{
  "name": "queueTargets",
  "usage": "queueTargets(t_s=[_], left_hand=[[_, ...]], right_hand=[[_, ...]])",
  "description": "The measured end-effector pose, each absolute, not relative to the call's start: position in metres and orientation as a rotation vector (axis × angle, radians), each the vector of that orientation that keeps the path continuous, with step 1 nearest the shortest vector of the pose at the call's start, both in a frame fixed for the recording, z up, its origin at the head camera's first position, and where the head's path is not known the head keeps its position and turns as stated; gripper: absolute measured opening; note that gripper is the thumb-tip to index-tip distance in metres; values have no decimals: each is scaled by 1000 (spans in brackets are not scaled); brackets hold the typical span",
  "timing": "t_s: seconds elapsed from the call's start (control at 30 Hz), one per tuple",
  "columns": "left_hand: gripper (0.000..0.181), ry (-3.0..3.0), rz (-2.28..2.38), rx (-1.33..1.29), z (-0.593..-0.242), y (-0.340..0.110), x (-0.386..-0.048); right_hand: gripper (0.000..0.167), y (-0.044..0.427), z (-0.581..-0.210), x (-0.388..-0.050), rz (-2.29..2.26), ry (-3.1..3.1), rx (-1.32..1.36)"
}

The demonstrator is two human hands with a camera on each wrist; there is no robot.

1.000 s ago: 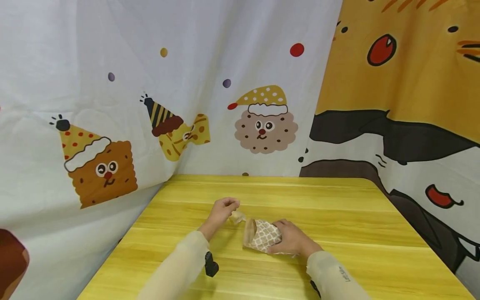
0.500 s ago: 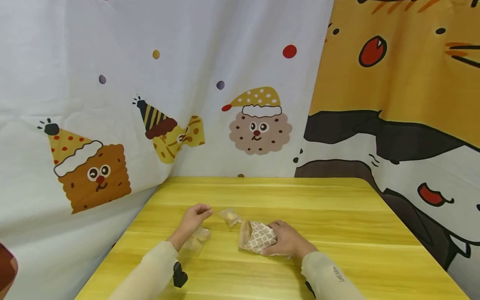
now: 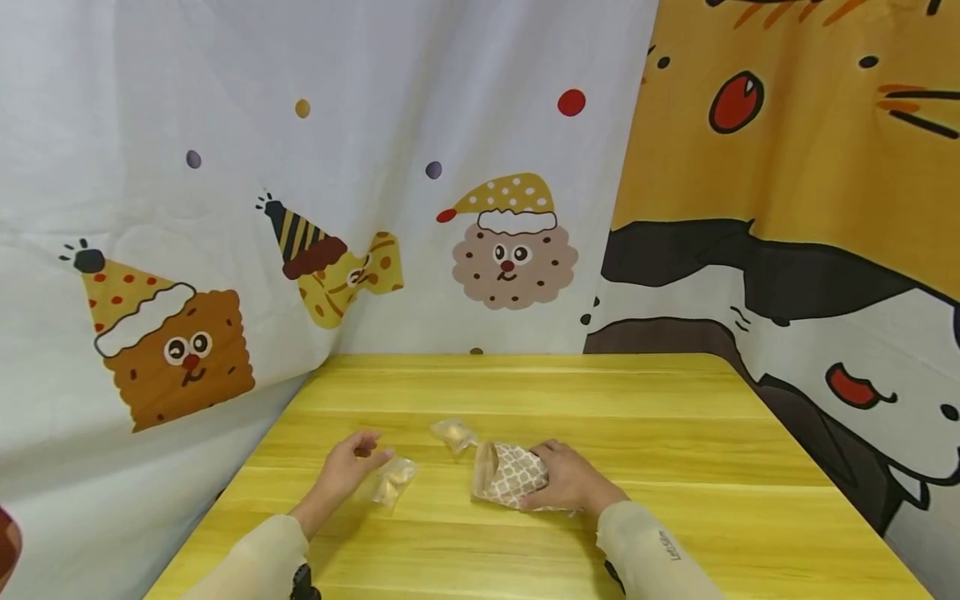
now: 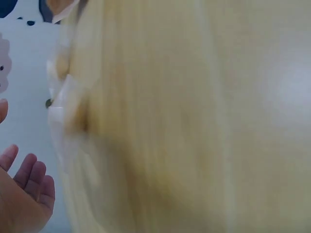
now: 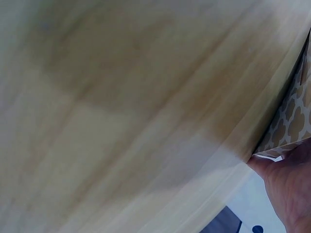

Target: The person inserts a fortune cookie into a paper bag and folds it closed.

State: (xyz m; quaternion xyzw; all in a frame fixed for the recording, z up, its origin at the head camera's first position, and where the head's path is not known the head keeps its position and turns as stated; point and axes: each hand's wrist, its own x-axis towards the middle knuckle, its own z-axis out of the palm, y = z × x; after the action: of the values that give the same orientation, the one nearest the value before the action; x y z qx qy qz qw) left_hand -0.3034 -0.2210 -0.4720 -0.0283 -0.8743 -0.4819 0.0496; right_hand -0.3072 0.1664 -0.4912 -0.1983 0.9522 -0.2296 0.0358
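My right hand [image 3: 567, 479] grips a brown paper bag [image 3: 517, 477] with a white lattice pattern, which lies on the table with its mouth facing left. Only the lower end of that bag [image 5: 291, 121] shows in the right wrist view. My left hand [image 3: 347, 471] hovers at the left with relaxed fingers and nothing in them. Just right of it lies a small clear packet [image 3: 394, 482] with pale yellowish contents. A second clear packet [image 3: 454, 435] lies near the bag's mouth. In the left wrist view the packets are blurred.
The yellow wood-grain table [image 3: 525, 387] extends under everything. Behind it hangs a white curtain [image 3: 375, 100] printed with cartoon biscuits, close to the table's back edge. An orange and black cartoon print [image 3: 810, 183] covers the right side.
My left hand has moved left and toward me, away from the bag. One packet now lies uncovered beside it; the other stays by the bag's mouth. The right hand keeps its grip.
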Motion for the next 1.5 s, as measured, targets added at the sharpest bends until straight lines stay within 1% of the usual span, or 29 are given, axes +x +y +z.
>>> queueTargets(t_s=[0.17, 0.27, 0.4, 0.5, 0.63, 0.83, 0.93, 1.07, 1.23, 1.5], left_hand=[[60, -2708, -1461, -63, -479, -223, -290], [67, -2730, -1463, -53, -485, -223, -285], [79, -2748, -1445, -56, -493, -220, -283], [84, -2755, -1404, -67, -496, -219, -282], [78, -2748, -1355, -65, -497, -219, -279], [54, -2729, -1305, -98, -498, -224, -279], [46, -2738, -1281, -103, -496, -224, -281], [43, -2744, -1290, -97, -491, -220, -285], [46, -2725, -1377, -130, -484, -208, -292], [45, -2716, -1405, -338, -469, -184, -304]], right_hand=[[99, 166, -492, -308, -696, 2924, -613], [99, 165, -492, -309, -694, 2924, -616], [100, 166, -492, -310, -696, 2926, -617], [99, 166, -493, -310, -699, 2928, -622], [100, 165, -493, -309, -699, 2926, -631], [102, 164, -495, -310, -700, 2920, -640], [101, 165, -494, -309, -706, 2918, -629], [101, 167, -492, -309, -695, 2927, -616], [100, 167, -493, -310, -679, 2930, -633], [104, 166, -496, -311, -684, 2923, -586]])
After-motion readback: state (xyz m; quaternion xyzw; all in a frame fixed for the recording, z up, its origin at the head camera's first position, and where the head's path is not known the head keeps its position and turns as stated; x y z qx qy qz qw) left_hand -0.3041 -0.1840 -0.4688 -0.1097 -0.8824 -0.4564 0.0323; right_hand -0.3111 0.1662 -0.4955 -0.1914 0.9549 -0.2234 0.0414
